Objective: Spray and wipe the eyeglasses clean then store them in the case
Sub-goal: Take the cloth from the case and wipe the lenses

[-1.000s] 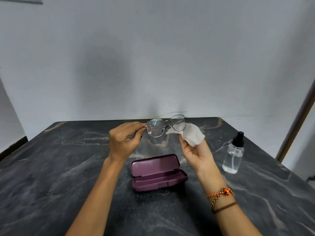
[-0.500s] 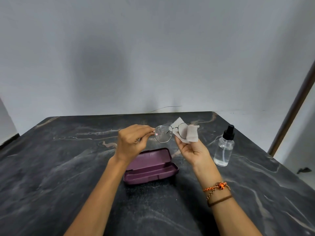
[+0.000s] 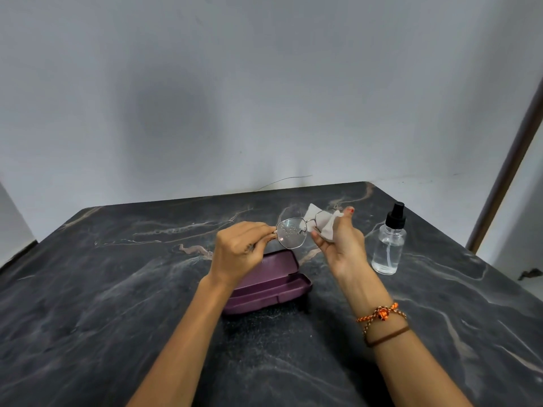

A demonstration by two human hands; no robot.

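Across the whole lower view spreads a dark marble-patterned tabletop (image 3: pixel 88 304), set against a plain pale wall (image 3: pixel 264 83) on its far side. Near the middle of it lies an open purple eyeglass case (image 3: pixel 273 284), its lid tipped back toward the far side and its tray facing up; the person's left wrist crosses in front of its left end.

Above and just beyond the case the left hand (image 3: pixel 239 254) has its grip pinched together on the left end of the eyeglasses (image 3: pixel 293 233), at the hinge, holding them up off the tabletop with the lenses facing the camera. The left lens shows fine droplets. The right hand (image 3: pixel 342 245) has its grip clamped on a white cleaning cloth (image 3: pixel 324 226), which is folded around the right lens, thumb on the near side and fingers behind.

To the right of that hand, apart from it, a clear spray bottle (image 3: pixel 388 248) with a black nozzle stands upright on the tabletop. On the right wrist sit an orange braided bracelet (image 3: pixel 382 314) and a thin brown band (image 3: pixel 388 336).
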